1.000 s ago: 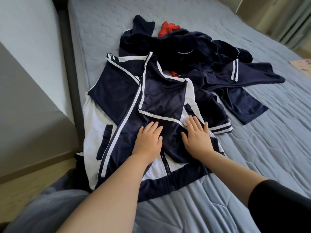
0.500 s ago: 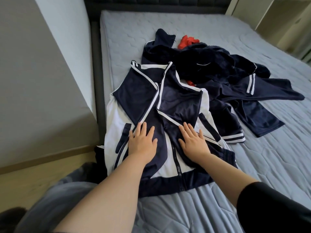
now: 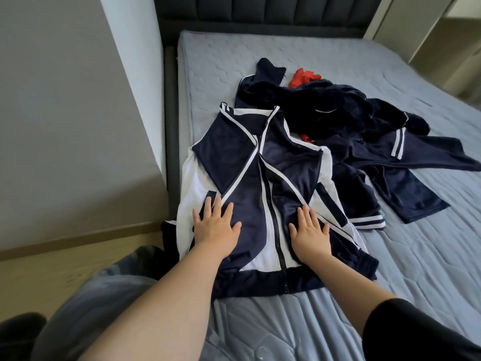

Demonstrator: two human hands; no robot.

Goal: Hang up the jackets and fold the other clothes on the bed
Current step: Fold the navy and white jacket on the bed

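Left hand [image 3: 216,226] and right hand [image 3: 309,231] are spread wider apart than 0.5 s ago; both are pressed flat, nothing gripped, on the navy-white jacket [image 3: 286,165] laid at the bed [image 3: 403,269] edge.

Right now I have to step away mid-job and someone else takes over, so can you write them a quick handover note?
Left hand: open, flat on the navy-and-white jacket, left of its zip.
Right hand: open, flat on the same jacket, right of the zip.
The jacket lies spread zip side up at the near edge of the bed. Behind it is a heap of navy clothes, with a red garment at its far side.
Done: jacket laid flat; nothing hung or folded in view.
Left: hang this jacket (no hanger in view), sort the heap, fold the rest.
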